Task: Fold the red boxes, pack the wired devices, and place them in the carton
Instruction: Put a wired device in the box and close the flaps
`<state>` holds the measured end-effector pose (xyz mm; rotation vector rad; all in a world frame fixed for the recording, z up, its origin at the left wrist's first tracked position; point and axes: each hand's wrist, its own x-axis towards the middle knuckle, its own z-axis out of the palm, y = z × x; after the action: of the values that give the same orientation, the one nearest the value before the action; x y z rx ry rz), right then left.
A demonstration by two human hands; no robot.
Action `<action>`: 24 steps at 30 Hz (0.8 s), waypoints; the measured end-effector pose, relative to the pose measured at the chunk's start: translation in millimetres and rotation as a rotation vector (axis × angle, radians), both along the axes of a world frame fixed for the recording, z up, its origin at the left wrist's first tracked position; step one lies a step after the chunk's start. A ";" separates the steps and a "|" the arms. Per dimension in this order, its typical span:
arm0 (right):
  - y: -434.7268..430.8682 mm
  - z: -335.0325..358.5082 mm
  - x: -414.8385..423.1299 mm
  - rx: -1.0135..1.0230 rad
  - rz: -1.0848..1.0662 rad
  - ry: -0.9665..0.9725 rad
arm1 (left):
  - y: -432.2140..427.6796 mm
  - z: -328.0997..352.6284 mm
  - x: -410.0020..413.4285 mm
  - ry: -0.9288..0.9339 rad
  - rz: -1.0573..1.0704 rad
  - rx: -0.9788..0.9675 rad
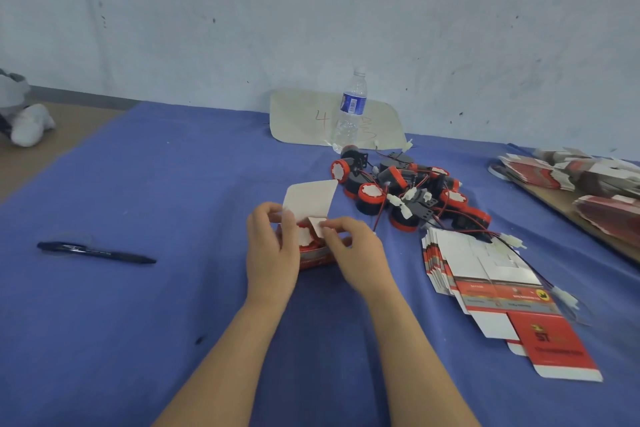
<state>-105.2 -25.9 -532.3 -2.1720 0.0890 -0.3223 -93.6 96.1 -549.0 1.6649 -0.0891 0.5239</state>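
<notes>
My left hand (pixel 272 250) grips the red box (pixel 313 258), just left of the device pile (pixel 408 194), with one device (pixel 304 234) seated inside. My right hand (pixel 356 250) pinches the side flap (pixel 317 224). Recommended: fold that flap flat over the device before lowering the raised lid (pixel 310 199).

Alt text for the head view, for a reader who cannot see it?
The left hand holds a red box on a blue cloth while the right hand pinches a white flap; its lid stands open. Wired devices, flat box blanks, a bottle and a pen are nearby.
</notes>
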 end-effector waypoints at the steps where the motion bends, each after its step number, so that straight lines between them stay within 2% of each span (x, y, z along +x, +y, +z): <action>1: 0.7 -1.4 -0.7 0.044 0.002 0.018 | 0.3 -0.8 0.1 0.002 -0.001 0.006; 7: 6.6 -3.5 1.0 0.055 -0.029 0.017 | -2.2 -2.1 -0.3 0.023 0.015 -0.012; 10: 8.0 -5.4 2.1 0.031 -0.071 -0.019 | -3.9 -4.3 0.1 0.060 0.050 0.122; 14: 12.1 -6.6 6.2 0.016 -0.165 -0.052 | -5.0 -5.4 2.4 0.213 0.049 0.260; 18: 13.6 -8.7 11.2 -0.062 -0.240 -0.102 | -9.8 -3.0 1.0 0.220 -0.041 0.270; 21: 10.1 -9.1 10.9 -0.056 -0.282 -0.149 | -13.1 -2.8 -0.3 0.199 0.011 0.358; 24: 1.4 -10.8 11.1 0.096 -0.321 -0.142 | -15.1 -4.1 -0.6 0.164 -0.057 0.331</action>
<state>-94.2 -24.5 -543.1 -2.0304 0.3682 -0.6405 -94.2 81.0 -553.1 2.0166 -0.1070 0.3402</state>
